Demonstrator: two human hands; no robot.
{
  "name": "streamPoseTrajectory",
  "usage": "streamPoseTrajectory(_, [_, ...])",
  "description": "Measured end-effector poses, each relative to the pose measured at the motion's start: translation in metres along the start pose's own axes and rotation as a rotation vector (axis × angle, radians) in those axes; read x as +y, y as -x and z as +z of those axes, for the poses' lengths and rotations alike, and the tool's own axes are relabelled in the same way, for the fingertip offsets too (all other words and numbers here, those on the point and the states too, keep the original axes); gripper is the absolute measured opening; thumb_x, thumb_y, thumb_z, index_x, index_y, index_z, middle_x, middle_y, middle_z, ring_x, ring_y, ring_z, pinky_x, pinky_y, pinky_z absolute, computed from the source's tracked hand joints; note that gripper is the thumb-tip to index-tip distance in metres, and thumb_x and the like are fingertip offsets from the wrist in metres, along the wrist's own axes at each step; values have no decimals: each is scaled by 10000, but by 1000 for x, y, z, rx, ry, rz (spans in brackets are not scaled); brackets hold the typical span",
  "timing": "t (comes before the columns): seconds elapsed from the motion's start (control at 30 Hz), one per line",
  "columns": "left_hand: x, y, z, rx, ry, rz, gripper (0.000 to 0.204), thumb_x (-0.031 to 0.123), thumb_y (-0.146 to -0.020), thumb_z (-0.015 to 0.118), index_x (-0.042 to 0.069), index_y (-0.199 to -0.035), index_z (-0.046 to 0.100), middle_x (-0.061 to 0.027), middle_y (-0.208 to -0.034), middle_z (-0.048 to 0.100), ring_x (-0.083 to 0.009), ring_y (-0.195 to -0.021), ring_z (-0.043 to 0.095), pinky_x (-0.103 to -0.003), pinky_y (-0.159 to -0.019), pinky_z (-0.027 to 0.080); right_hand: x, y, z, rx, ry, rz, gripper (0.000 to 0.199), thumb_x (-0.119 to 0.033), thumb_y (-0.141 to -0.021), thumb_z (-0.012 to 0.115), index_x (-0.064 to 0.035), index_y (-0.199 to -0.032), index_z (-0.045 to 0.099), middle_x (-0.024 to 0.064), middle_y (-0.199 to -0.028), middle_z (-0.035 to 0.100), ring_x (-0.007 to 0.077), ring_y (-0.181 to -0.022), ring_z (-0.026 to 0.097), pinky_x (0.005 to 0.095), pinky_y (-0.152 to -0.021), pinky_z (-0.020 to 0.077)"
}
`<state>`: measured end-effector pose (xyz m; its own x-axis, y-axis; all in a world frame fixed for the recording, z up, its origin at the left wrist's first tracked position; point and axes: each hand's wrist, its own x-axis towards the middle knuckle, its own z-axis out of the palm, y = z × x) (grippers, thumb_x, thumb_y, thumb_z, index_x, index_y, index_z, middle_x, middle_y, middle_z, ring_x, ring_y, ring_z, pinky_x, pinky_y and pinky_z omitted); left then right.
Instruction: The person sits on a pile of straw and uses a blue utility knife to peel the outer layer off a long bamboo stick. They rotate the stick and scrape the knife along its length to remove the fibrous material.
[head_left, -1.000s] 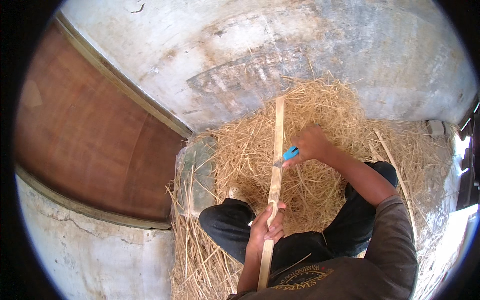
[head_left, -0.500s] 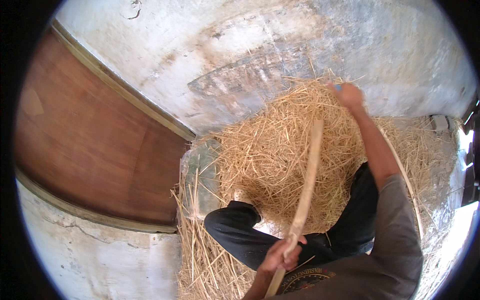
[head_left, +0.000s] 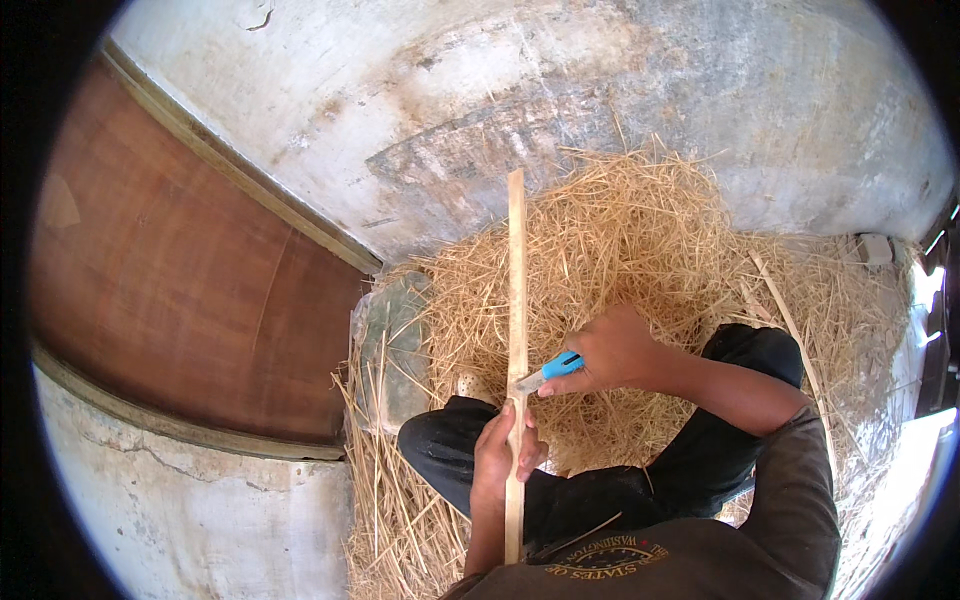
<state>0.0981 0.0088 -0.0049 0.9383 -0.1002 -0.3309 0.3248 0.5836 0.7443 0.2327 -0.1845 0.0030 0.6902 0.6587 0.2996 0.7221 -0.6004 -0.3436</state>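
A long pale strip of wood or bamboo (head_left: 517, 270) stands nearly upright in the picture, its far end over the straw. My left hand (head_left: 505, 455) grips its lower part, fingers wrapped round it. In my right hand (head_left: 610, 350) is a blue-handled utility knife (head_left: 560, 366). The knife's blade meets the strip just above my left fingers. My right fingers are closed round the handle.
A heap of straw shavings (head_left: 600, 230) fills the floor between my crossed legs and the stained wall (head_left: 480, 100). A brown door panel (head_left: 180, 280) is on the left, a grey-green slab (head_left: 395, 350) beside it. Another pale strip (head_left: 795, 325) lies at right.
My right hand has come back from the far side of the heap to the strip, with the knife. The strip has swung left and upright, and my left hand has moved up and left.
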Motion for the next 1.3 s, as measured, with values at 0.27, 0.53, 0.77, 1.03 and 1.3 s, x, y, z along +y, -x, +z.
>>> streamPoseTrajectory(0.27, [-12,3,4,-27,-71,-55,346,341,-1020,328,46,-921,479,-20,-454,354,-132,-299,296,-247,-380,276,32,-21,-3,20,63,223,757,-835,-676,483,-103,-533,614,80,-434,500,254,-399,543,368,-414,412])
streamPoseTrajectory(0.53, [-2,10,18,37,-485,19,316,328,-1027,341,60,-925,472,6,-518,372,-86,-367,361,-219,-371,310,23,-12,10,60,125,-35,766,-851,-646,497,-102,-526,597,69,-423,468,252,-381,503,361,-406,369])
streamPoseTrajectory(0.77, [-17,20,18,4,-480,-79,304,320,-1029,339,63,-916,457,10,-520,370,-88,-371,355,-221,-369,307,90,-52,-3,30,144,454,769,-866,-689,421,-129,-572,607,38,-467,479,201,-413,483,333,-421,363])
streamPoseTrajectory(1.03, [-20,37,18,-48,-576,-120,305,329,-1028,338,72,-917,458,10,-532,392,-77,-383,360,-221,-370,325,176,-57,-35,93,62,881,806,-877,-739,308,-127,-543,529,-8,-473,441,119,-445,485,302,-391,356])
streamPoseTrajectory(1.3, [-5,25,1,68,-527,47,297,295,-1025,359,52,-901,477,3,-516,393,-84,-352,356,-222,-350,314,40,-19,-4,4,40,300,775,-835,-722,439,-101,-517,580,68,-437,476,216,-412,520,378,-416,396])
